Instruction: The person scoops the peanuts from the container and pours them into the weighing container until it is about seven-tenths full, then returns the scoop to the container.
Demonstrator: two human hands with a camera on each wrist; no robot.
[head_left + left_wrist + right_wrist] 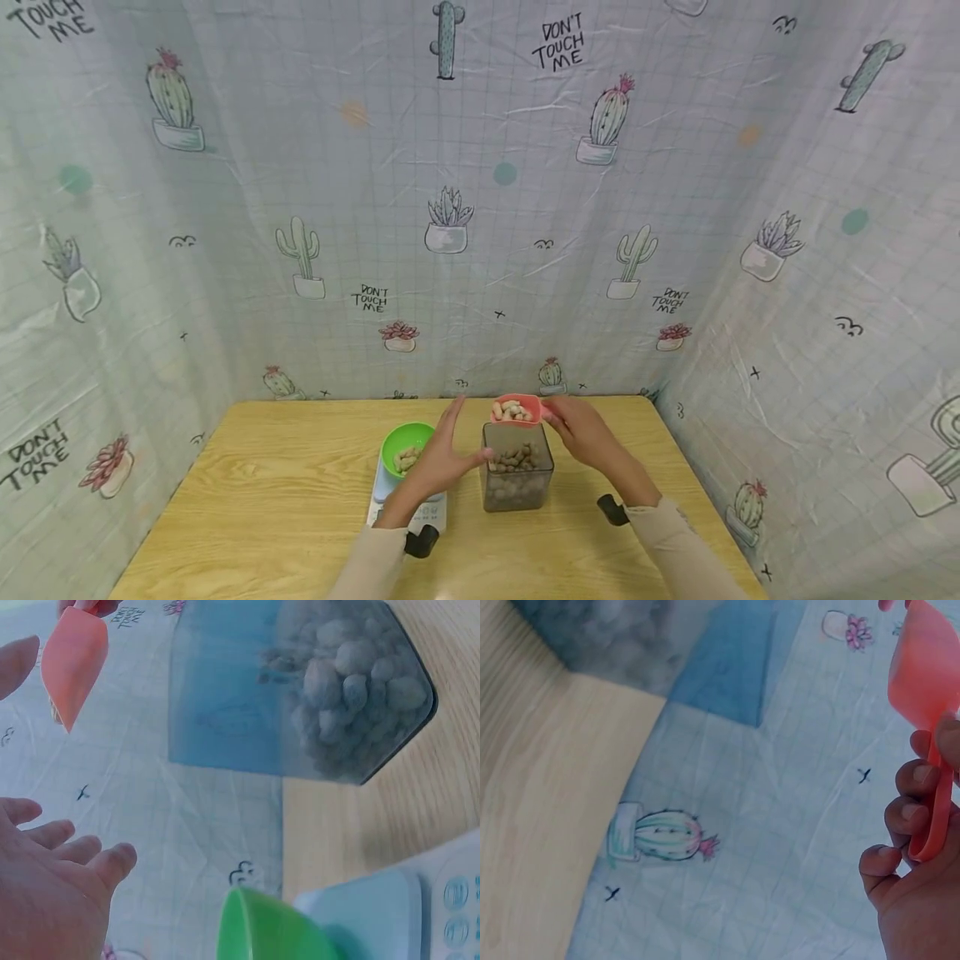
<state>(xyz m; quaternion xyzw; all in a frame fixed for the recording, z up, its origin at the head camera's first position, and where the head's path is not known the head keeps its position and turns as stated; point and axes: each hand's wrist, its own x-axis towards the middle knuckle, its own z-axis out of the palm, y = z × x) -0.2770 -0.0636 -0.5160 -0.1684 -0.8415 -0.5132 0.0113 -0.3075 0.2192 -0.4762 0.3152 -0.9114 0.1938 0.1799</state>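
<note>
My right hand [583, 429] grips the handle of a pink scoop [922, 675], its fingers curled round it in the right wrist view. Several peanuts [512, 411] lie in the scoop, which is above the back rim of a grey see-through container [517, 492]. More unshelled peanuts [352, 682] fill the lower part of that container. My left hand [442, 462] is spread with fingers extended between the container and a green bowl [397, 437], the thumb near the container's left rim. Some peanuts [407, 459] sit in the bowl.
The bowl stands on a kitchen scale [381, 487], partly covered by the left forearm in the head view. Everything is on a wooden table [292, 475], with a cactus-print curtain [345, 167] behind it and at both sides.
</note>
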